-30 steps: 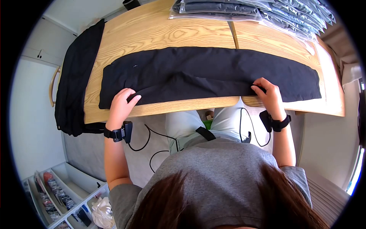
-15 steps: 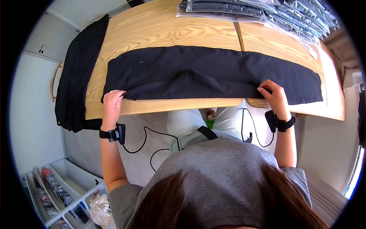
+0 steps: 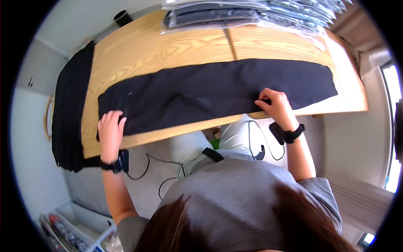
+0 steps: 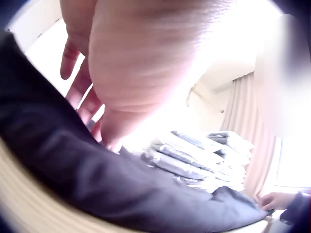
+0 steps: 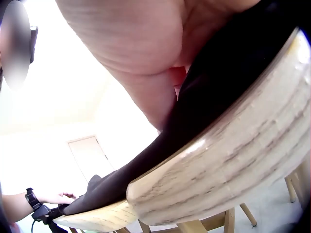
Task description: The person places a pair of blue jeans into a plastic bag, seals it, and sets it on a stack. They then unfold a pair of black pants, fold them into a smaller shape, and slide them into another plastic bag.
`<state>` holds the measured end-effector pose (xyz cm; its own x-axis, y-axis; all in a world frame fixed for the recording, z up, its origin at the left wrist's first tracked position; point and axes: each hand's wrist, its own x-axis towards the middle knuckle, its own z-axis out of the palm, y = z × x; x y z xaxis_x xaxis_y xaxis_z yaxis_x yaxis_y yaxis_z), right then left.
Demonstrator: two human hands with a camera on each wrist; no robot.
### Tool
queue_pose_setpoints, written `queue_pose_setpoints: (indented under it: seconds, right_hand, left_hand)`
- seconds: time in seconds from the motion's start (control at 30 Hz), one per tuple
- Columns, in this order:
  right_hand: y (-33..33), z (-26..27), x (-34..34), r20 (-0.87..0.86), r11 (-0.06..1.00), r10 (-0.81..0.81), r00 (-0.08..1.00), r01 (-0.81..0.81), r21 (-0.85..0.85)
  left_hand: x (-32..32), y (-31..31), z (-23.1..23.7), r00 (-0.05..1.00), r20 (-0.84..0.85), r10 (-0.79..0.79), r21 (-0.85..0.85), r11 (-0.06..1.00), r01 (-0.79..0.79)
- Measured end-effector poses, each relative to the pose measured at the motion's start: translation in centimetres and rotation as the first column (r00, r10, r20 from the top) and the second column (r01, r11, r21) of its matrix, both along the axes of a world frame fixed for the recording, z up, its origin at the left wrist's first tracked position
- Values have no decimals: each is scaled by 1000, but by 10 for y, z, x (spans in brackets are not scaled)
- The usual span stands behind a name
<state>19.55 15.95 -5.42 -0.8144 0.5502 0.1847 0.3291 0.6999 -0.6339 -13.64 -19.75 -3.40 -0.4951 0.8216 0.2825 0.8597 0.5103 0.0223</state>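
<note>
Black cloth [image 3: 218, 82] lies mostly flat, middle rumpled; left hand [image 3: 111, 132] rests there, fingers slightly apart; right hand [image 3: 278, 108] pinches its near edge

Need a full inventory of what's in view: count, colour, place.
Laid-out cloth: 1, black, along near table edge
Draped cloth: 1, black, left table end
Tabletop sections: 2, light wood, centre
Bagged stack: count unclear, dark contents, far side
Cylinder: 1, black, far left
Curtain: beige, right
Divided bin: 1, white, lower left
Wrist devices: 2, black, one per wrist
Left hand: 1, bare, on laid-out cloth
Right hand: 1, bare, pinching laid-out cloth
</note>
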Motion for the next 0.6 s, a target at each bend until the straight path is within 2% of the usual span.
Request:
queue_pose_setpoints:
  seconds: [0.1,0.17,0.2,0.27,0.33,0.4,0.47,0.5,0.57,0.6]
  right_hand:
    - [2,1,3,-46,999,28,999,-26,35]
    - [3,1,6,-43,998,29,999,-27,48]
    - [6,-1,7,-57,990,76,995,-68,126]
    - [4,1,10,10,990,73,997,-73,118]
    - [13,13,23,54,990,60,997,-67,128]
    - [30,25,44,-17,998,55,998,-55,1]
    - [73,40,76,28,990,-120,992,118,73]
    - [102,38,94,-19,964,-241,970,242,109]
    - [179,26,137,67,868,-466,882,441,228]
    - [235,-5,168,43,807,-546,837,512,293]
  left_hand:
    - [58,39,24,987,87,-132,183,977,114]
    - [93,64,17,908,308,-285,214,950,225]
    - [110,80,15,889,338,-310,180,948,262]
    - [134,105,9,851,428,-305,112,952,285]
    - [142,119,-11,869,402,-288,40,954,298]
    - [148,128,-21,896,384,-222,-51,964,261]
    - [153,132,-22,906,389,-166,-89,972,217]
    - [154,133,-22,913,384,-136,-119,973,195]
    - [157,135,-24,918,379,-120,-126,976,180]
    - [158,135,-25,923,371,-100,-137,977,161]
